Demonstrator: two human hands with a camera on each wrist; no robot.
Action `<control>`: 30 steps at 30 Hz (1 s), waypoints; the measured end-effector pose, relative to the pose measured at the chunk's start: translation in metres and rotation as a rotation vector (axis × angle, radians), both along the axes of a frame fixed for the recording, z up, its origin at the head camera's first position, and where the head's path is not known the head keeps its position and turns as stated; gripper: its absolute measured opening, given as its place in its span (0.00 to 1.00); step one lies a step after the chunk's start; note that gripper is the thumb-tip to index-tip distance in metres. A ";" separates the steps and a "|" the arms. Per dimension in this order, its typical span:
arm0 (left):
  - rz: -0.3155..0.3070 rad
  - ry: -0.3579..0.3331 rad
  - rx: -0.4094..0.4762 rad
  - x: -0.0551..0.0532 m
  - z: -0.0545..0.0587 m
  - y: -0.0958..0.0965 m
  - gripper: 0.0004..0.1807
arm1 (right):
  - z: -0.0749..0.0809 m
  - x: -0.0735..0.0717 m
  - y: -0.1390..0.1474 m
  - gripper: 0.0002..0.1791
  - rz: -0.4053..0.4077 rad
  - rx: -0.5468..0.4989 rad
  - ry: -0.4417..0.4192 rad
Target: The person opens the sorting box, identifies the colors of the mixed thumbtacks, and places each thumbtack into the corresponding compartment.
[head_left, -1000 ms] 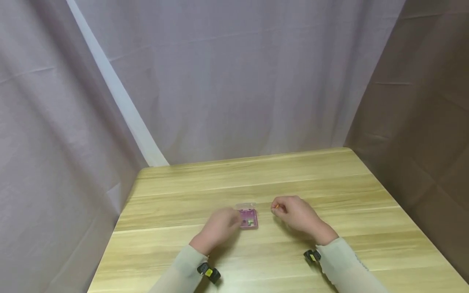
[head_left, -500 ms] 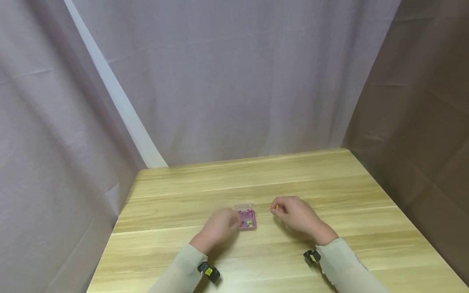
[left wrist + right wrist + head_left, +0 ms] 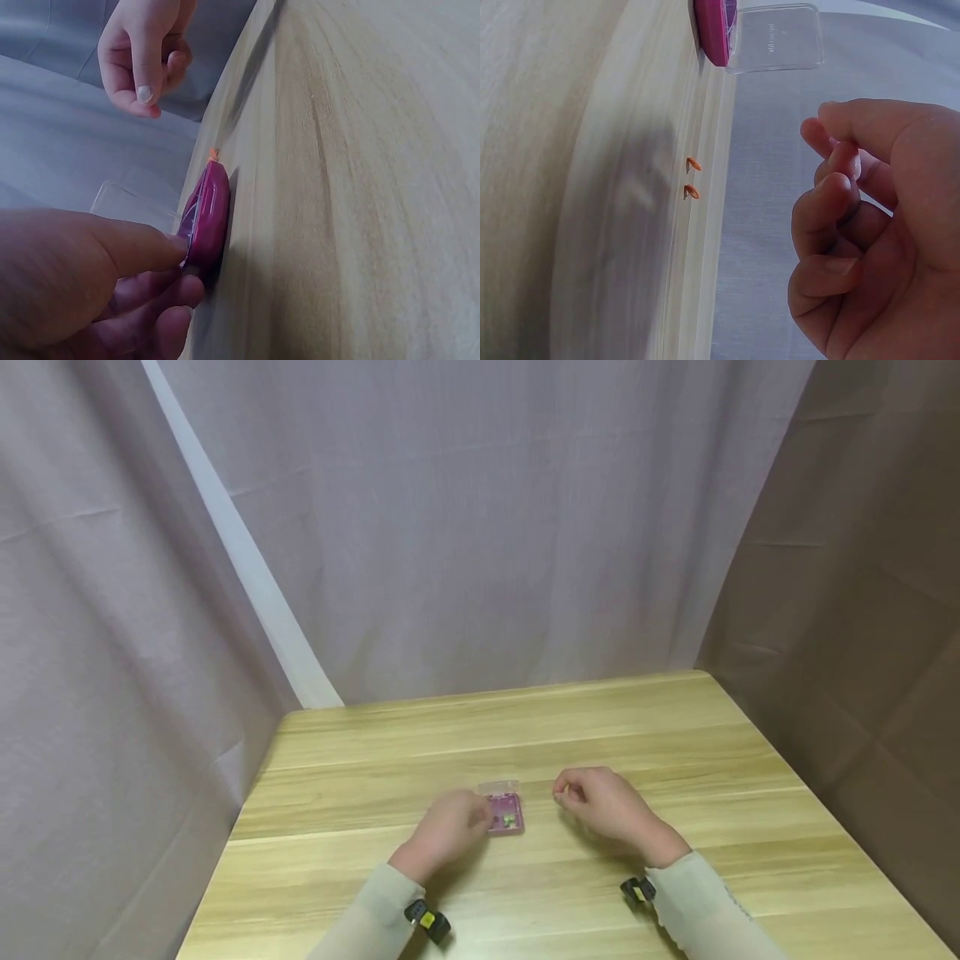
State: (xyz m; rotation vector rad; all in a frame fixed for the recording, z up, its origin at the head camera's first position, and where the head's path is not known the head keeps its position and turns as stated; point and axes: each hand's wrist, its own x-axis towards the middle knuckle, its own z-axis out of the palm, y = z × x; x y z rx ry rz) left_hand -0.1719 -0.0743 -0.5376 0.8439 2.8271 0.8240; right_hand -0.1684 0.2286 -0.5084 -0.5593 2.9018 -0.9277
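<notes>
A small pink case (image 3: 507, 814) lies on the table with its clear lid (image 3: 776, 37) swung back; small green pieces (image 3: 509, 820) sit inside. My left hand (image 3: 452, 827) pinches the case's left edge, thumb on the rim and fingers curled below, as the left wrist view shows. To the right, my right hand (image 3: 606, 802) hovers over the table, its fingers curled and its thumb tip against the index finger; nothing shows between them. Two small orange pieces (image 3: 692, 178) lie on the table near the right hand, hidden behind it in the head view.
The wood-grain table (image 3: 420, 743) has its far edge against a grey curtain (image 3: 465, 568). A brown curtain (image 3: 847, 635) hangs along the right side. Black wrist cameras (image 3: 427, 922) sit at both sleeves.
Both hands stay almost in place. The orange speck seen at the right fingertips has faded from the head view, which has tilted slightly.
</notes>
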 end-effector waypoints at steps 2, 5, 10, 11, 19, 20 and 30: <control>0.002 -0.004 0.005 0.000 0.000 0.000 0.08 | -0.001 0.001 0.000 0.04 -0.001 0.002 0.004; -0.001 -0.004 0.017 0.001 0.001 0.000 0.10 | -0.002 0.001 0.000 0.03 -0.004 0.004 0.007; -0.002 -0.019 0.017 0.002 -0.001 -0.001 0.12 | -0.002 0.002 0.001 0.04 -0.004 0.002 0.004; 0.000 -0.026 0.015 0.002 -0.001 -0.001 0.12 | -0.002 0.002 0.001 0.04 -0.002 0.001 0.005; 0.002 -0.028 0.027 0.002 -0.001 -0.003 0.12 | 0.001 0.002 0.000 0.04 0.001 0.002 0.011; 0.000 -0.028 0.033 0.003 -0.001 -0.003 0.12 | 0.001 0.002 0.000 0.04 0.001 0.005 0.011; 0.007 -0.017 0.036 0.011 0.006 -0.011 0.03 | 0.001 0.003 0.000 0.06 0.005 0.003 0.006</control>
